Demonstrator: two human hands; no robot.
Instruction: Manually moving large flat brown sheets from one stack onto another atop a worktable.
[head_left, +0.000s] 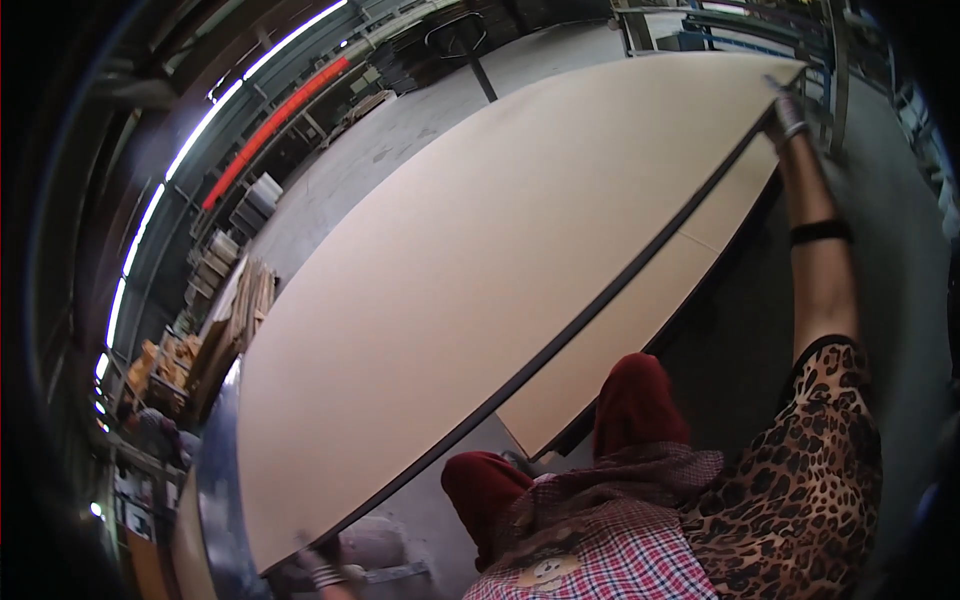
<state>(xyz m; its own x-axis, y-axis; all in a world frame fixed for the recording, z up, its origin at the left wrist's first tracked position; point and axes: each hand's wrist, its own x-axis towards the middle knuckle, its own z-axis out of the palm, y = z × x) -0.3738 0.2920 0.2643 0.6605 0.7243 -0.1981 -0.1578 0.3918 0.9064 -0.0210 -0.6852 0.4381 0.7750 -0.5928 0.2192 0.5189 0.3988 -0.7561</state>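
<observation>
A large beige board [480, 240] with a dark near edge spans the view from lower left to upper right. At its near-left corner is my left hand [325, 560], in a glove with a striped cuff; its fingers are slightly blurred but closed on the edge. My right arm is stretched far out, and my gloved right hand [787, 120] grips the same edge near the far right corner. A second beige board [570, 400] lies under the first, set off toward me, so a strip of it and one corner show.
A blue-grey metal surface [222, 480] borders the boards at left. Metal racking [835, 75] stands at the far right corner, and a handle on a post [478, 65] rises beyond the boards. Stacked timber [245, 300] lies at left, with another person [160, 435] nearby.
</observation>
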